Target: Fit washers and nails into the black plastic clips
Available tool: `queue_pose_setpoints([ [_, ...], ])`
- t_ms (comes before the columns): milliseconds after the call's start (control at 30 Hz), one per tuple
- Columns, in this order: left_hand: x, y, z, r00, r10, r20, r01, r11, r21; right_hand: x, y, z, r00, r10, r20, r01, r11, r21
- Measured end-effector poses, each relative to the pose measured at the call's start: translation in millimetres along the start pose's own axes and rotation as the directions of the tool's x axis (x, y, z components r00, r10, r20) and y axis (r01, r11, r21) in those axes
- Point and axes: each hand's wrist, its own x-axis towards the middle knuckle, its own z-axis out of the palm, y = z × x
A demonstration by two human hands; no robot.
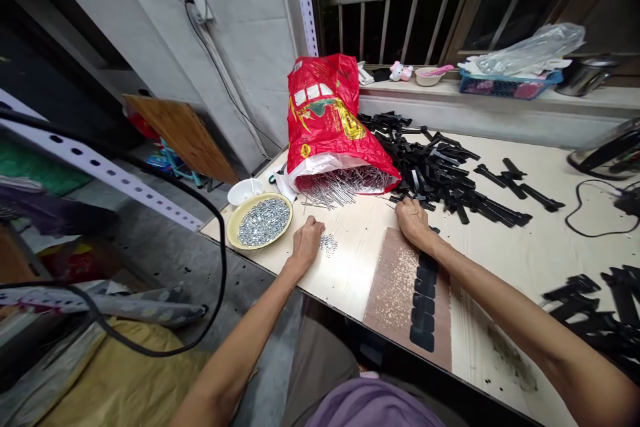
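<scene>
My left hand (306, 240) rests on the pale table (505, 253) with its fingers curled, right beside a small heap of silver bits (329, 244). My right hand (413, 219) lies knuckles-up near the thin metal rods (345, 188) spilling from a red bag (327, 123), fingers bent down at the edge of a pile of black plastic pieces (440, 170). What either hand holds is hidden. A row of black pieces (424, 303) lies on a brown speckled board (400, 287) under my right forearm.
A yellow dish of small silver parts (261, 221) and a white bowl (245, 191) sit at the table's left corner. More black pieces (600, 307) lie at the right, with a black cable (585, 213). A blue basket (505, 83) stands on the window sill.
</scene>
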Motion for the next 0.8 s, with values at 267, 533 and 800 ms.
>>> queue_pose_setpoints([
  [267,-5,32,-18.9,0.977,-0.211,0.025,0.155,0.623,-0.766,-39,-22,-64,0.933,-0.200,-0.298,0.282,0.923,0.262],
  [533,-23,116,-29.5,0.927,-0.061,0.371,0.340,-0.285,-0.896,-91,-48,-115,0.905,-0.191,-0.380,0.349,0.845,0.405],
  [800,-26,140,-23.7,0.959,-0.089,0.269,0.246,-0.212,-0.946,-105,-34,-116,0.892,-0.157,-0.423,0.286,0.922,0.262],
])
